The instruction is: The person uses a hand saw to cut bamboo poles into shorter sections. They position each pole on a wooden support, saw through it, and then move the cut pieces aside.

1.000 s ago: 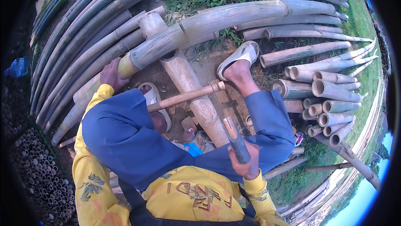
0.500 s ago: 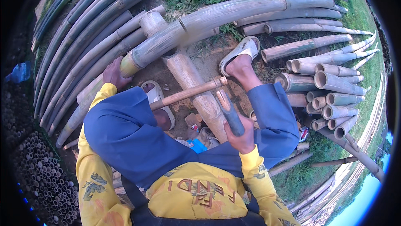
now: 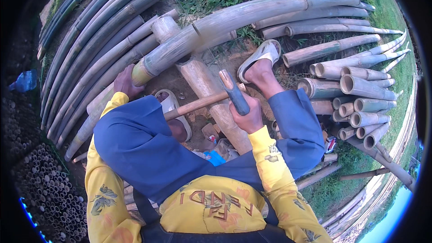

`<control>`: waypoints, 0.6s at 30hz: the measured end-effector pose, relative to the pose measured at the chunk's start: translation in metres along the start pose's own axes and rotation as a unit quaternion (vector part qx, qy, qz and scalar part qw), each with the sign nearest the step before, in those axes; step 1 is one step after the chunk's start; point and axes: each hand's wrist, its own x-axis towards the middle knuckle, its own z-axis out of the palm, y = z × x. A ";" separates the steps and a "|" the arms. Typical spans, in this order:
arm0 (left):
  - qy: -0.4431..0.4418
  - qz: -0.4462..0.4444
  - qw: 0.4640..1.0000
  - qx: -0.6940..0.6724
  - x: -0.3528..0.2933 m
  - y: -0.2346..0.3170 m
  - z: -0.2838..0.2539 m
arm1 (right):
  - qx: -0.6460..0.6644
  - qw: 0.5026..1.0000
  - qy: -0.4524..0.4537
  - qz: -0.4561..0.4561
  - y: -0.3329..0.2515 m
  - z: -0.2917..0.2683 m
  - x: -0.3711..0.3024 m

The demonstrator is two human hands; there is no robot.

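Note:
My left hand [image 3: 128,82] grips the pale cut end of a thick bamboo pole [image 3: 252,13]. That pole lies slanting across a short bamboo piece [image 3: 165,29], and a narrow dark slit marks its upper side. My right hand [image 3: 247,115] is closed around a short tool with a dark grey sleeve and a brown wooden upper part [image 3: 227,80], held upright. The rest of this tool's kind cannot be made out. Just behind it, a thin wooden stick [image 3: 198,103] crosses over a stout bamboo log [image 3: 198,79] between my feet.
Long bamboo poles [image 3: 96,40] lie in rows on the left. Cut bamboo tubes [image 3: 360,83] are stacked on the right, their open ends toward me. A blue cloth-like thing [image 3: 214,158] lies between my legs. Many small tubes [image 3: 49,180] are piled at lower left.
My right hand has moved up and left with the dark-sleeved tool, which now stands in front of the thin stick. My left hand stays on the bamboo pole's end.

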 end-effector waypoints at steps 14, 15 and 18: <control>-0.002 0.001 1.000 0.001 -0.001 0.000 0.005 | -0.004 1.000 -0.006 0.016 0.001 -0.002 0.003; -0.007 -0.007 1.000 -0.002 -0.003 -0.002 0.005 | -0.010 1.000 -0.014 0.021 -0.007 -0.006 -0.006; 0.005 -0.002 1.000 -0.001 -0.007 -0.006 0.008 | 0.002 1.000 0.026 -0.006 -0.021 -0.021 -0.057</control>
